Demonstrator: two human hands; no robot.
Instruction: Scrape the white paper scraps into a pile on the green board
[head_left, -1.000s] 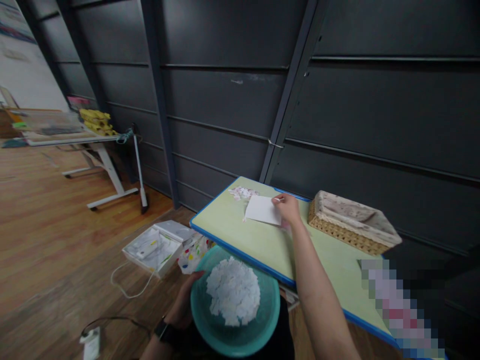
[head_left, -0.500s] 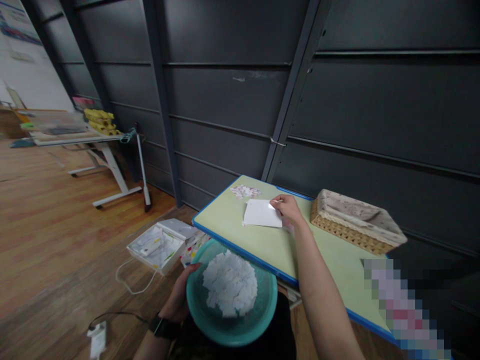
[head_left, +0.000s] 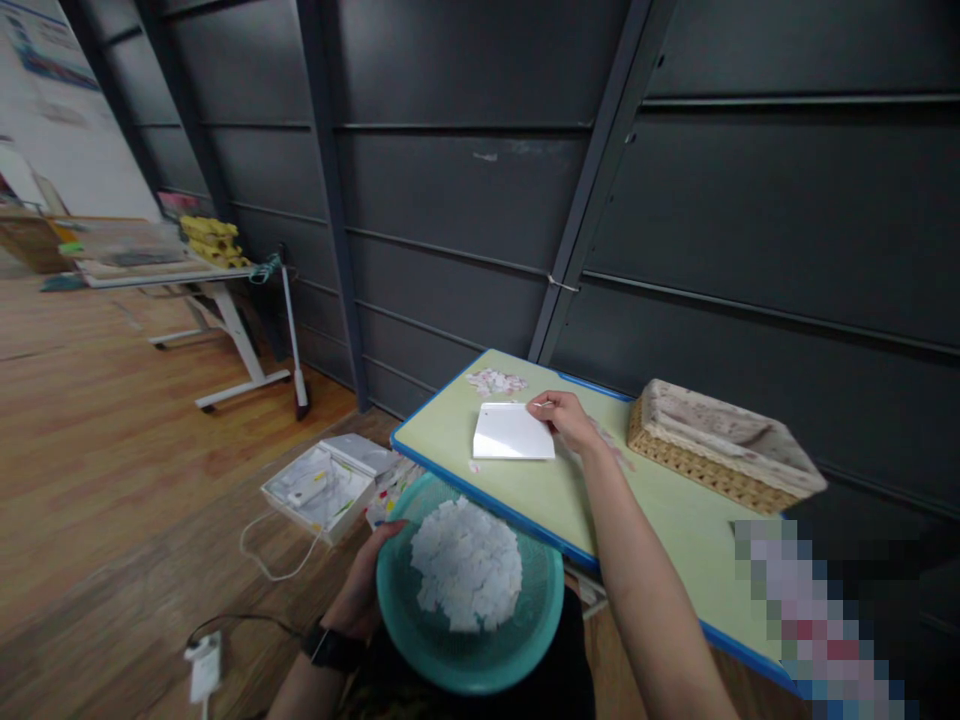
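My right hand (head_left: 564, 420) reaches across the pale green table (head_left: 525, 490) and pinches the far right corner of a white sheet (head_left: 512, 433) that lies near the blue front edge. Beyond the sheet sits a small heap of white paper scraps (head_left: 495, 381). My left hand (head_left: 369, 590), with a dark watch on the wrist, grips the left rim of a teal bowl (head_left: 517, 650) held below the table edge. The bowl is heaped with white paper pieces (head_left: 466, 564).
A wicker basket (head_left: 720, 452) with a cloth lining stands on the table to the right. An open white box (head_left: 324, 485) with a cable lies on the wooden floor at left. Another table (head_left: 172, 275) stands further left. A dark panelled wall (head_left: 675, 210) rises behind.
My right hand has slid the white sheet leftward and toward the front edge of the table, away from the scrap heap. The bowl has stayed under the edge.
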